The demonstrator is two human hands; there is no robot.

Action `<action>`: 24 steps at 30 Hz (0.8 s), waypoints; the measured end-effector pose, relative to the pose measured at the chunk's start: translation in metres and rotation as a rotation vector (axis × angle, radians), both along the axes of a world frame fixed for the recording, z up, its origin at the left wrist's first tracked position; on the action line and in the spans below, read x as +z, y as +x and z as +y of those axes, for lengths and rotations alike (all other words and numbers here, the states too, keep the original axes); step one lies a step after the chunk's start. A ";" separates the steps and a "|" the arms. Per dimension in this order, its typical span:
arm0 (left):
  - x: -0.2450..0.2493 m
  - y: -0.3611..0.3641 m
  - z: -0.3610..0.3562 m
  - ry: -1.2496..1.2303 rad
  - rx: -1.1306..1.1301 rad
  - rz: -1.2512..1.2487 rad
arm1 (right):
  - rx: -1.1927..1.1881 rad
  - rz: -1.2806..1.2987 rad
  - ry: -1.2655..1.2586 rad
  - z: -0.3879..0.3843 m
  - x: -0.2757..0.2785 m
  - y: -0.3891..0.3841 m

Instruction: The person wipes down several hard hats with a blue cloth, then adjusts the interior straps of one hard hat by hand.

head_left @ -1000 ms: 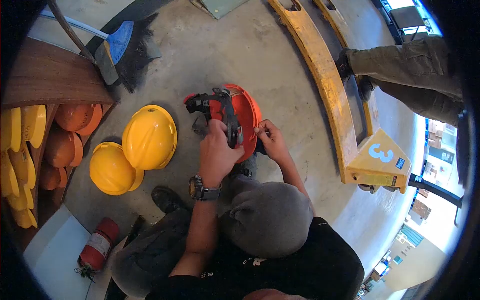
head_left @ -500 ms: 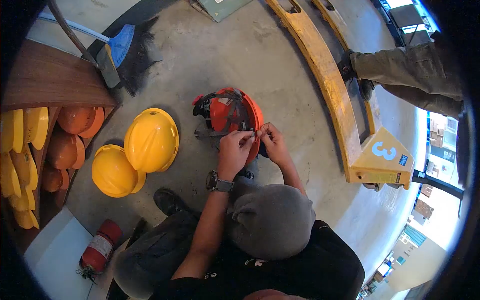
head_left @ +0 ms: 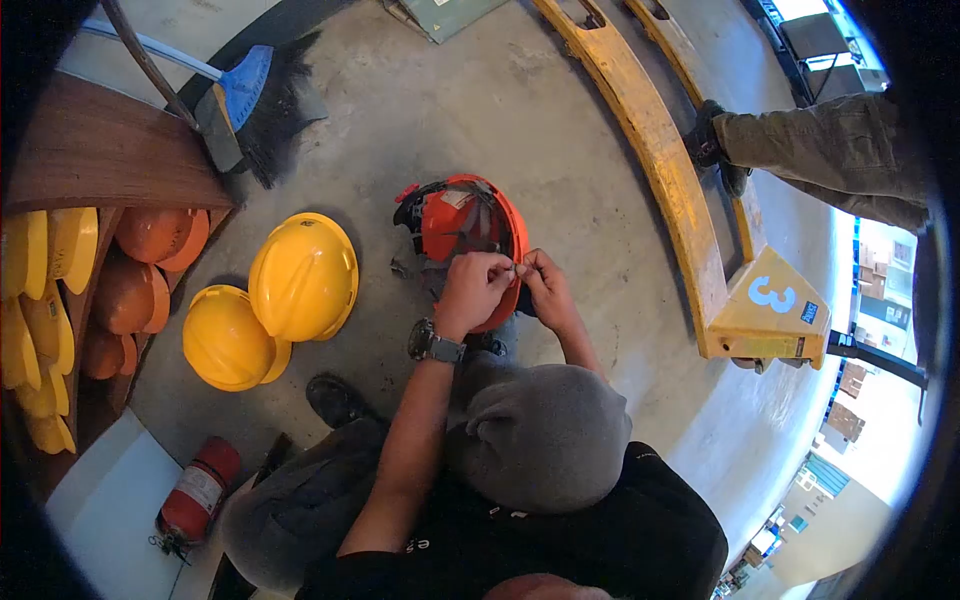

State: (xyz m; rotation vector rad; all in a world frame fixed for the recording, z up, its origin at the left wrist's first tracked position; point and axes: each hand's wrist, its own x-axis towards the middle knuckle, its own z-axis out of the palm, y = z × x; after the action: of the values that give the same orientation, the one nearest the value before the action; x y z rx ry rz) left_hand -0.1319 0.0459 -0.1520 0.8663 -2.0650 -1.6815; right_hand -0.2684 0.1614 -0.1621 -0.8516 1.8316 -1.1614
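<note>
A red helmet is tilted on its side in front of me, its inside with dark straps facing left. My left hand, with a watch on the wrist, is closed in a pinch at the helmet's brim. Opposite it, my right hand also pinches at the brim, and the fingertips of both hands nearly meet. Whatever lies between them is too small to make out. Two yellow helmets rest on the floor to the left, one leaning over the other.
Yellow and orange helmets fill a brown shelf on the left. A broom and dustpan stand beside it; a fire extinguisher is at lower left. A yellow pallet jack extends along the right, near another person's legs.
The dark straps on the helmet's left side have shifted, and the helmet is turned slightly. Both hands stay pinched at the brim. The other person's legs have moved a little.
</note>
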 end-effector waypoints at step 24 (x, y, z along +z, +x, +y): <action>-0.063 0.032 0.022 0.210 -0.009 -0.064 | -0.036 0.152 0.166 0.023 -0.039 0.007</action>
State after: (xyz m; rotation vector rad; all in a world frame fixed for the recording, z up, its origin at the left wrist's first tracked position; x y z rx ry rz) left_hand -0.1003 0.0679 -0.2147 0.9876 -1.9595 -1.9249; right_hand -0.2613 0.1840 -0.2009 -0.8332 2.0438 -0.9730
